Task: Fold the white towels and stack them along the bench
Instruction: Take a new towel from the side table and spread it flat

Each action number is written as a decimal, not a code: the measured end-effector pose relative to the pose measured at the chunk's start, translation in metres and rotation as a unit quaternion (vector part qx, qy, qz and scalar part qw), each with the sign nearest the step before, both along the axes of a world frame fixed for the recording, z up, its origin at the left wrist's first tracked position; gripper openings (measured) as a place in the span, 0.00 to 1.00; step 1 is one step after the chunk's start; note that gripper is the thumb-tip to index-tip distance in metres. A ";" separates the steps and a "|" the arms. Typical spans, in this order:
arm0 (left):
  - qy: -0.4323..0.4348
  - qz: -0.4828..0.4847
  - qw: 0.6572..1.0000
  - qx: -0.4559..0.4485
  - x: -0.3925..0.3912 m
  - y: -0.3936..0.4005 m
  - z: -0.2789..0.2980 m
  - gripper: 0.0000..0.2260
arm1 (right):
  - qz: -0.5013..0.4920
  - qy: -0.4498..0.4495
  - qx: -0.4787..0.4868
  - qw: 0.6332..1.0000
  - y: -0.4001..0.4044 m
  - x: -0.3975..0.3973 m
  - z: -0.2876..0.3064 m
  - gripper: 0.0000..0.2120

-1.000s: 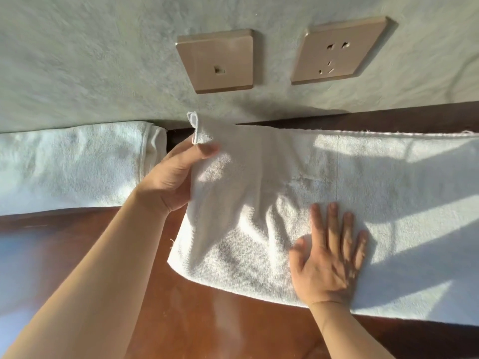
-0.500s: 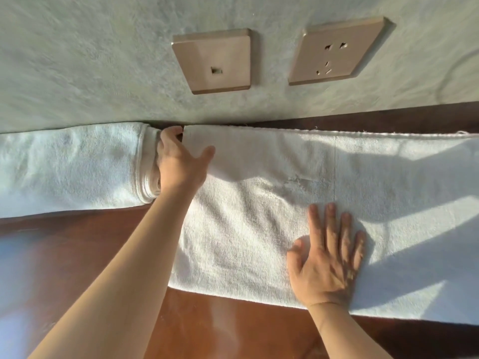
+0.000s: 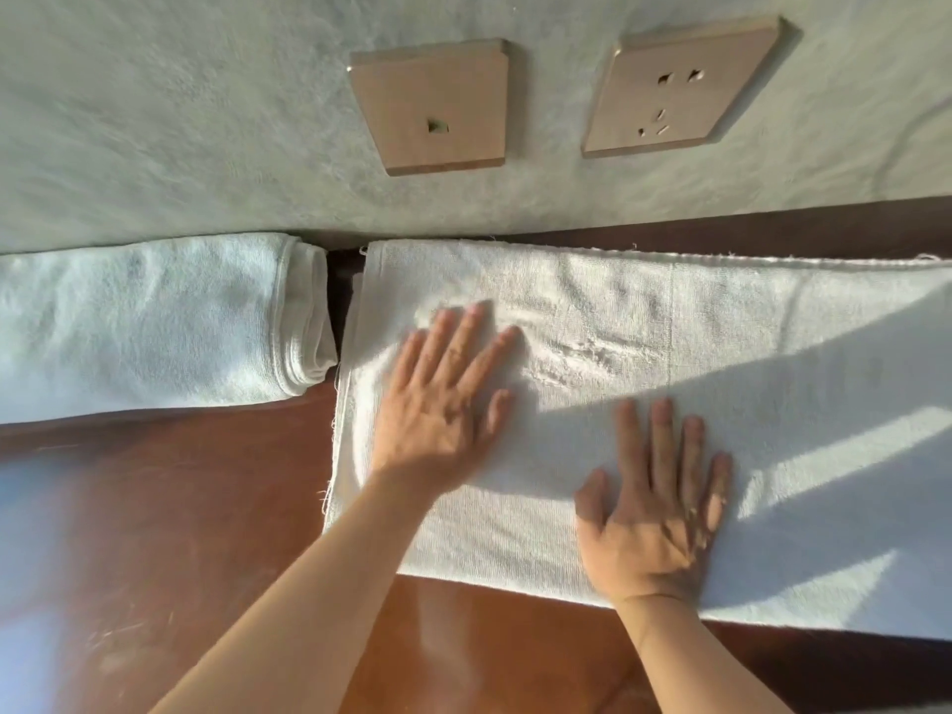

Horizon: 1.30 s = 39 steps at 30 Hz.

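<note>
Both hands [image 3: 438, 409] flat on towel [image 3: 772, 353]

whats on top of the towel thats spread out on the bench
Both hands lie flat on the spread towel: left hand, right hand. The cloth beneath their palms is hidden.

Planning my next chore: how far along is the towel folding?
Done: one folded towel lies on the bench against the wall. In hand: the left hand and right hand press flat on a long towel spread beside it. Left: folding it shorter and stacking it.
</note>
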State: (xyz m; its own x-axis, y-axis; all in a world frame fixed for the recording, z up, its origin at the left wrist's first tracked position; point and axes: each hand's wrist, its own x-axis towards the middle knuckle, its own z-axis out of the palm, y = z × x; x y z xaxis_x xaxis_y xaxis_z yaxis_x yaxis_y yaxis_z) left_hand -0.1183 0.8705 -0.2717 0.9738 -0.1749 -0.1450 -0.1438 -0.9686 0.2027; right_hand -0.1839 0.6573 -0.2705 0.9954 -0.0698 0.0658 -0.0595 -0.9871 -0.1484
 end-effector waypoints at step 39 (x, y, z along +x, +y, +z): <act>0.032 -0.043 0.999 -0.004 -0.037 -0.017 0.010 0.31 | 0.002 0.035 -0.004 0.999 -0.004 0.000 0.000 0.34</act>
